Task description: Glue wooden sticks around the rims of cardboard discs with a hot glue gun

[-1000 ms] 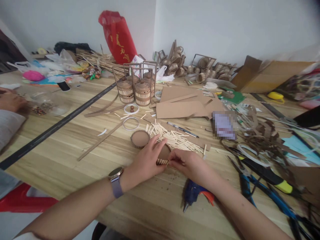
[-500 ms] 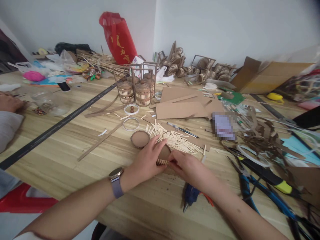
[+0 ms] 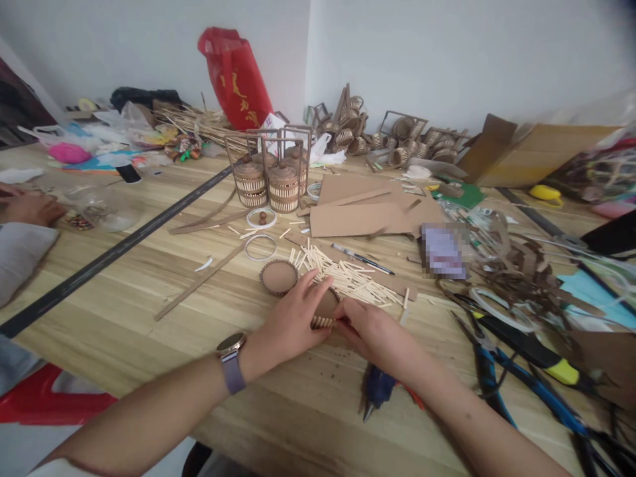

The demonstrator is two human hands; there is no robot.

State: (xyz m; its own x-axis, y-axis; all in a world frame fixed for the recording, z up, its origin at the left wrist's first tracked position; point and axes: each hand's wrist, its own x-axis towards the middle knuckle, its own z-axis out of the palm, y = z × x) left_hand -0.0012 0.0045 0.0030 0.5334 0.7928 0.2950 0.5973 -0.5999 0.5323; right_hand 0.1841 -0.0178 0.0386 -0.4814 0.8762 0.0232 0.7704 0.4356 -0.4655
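Note:
A small round basket [image 3: 326, 306] of brown card, with short pale sticks along its wall, rests on the table between my hands. My left hand [image 3: 292, 313] curves around its left side, thumb in front and fingers over the far rim. At the right edge of the basket, my right hand [image 3: 370, 328] is closed in a pinch against the wall; its fingertips are partly hidden. A second round piece [image 3: 279, 277] with a dark beaded rim lies just left. Behind the hands is a loose pile of short wooden sticks [image 3: 355, 278]. A blue glue gun [image 3: 378, 389] lies under my right forearm.
Lidded baskets with handles [image 3: 283, 185] stand further back, near cardboard sheets [image 3: 362, 218]. White rings [image 3: 260, 247] and a pen [image 3: 362, 258] lie nearby. Pliers [image 3: 489, 358] and a cutter [image 3: 527, 348] are on the right. Another person's hand [image 3: 34, 205] is at far left.
The other person's hand at the far left has moved slightly inward over the table. My own hands and the basket stay almost exactly where they were.

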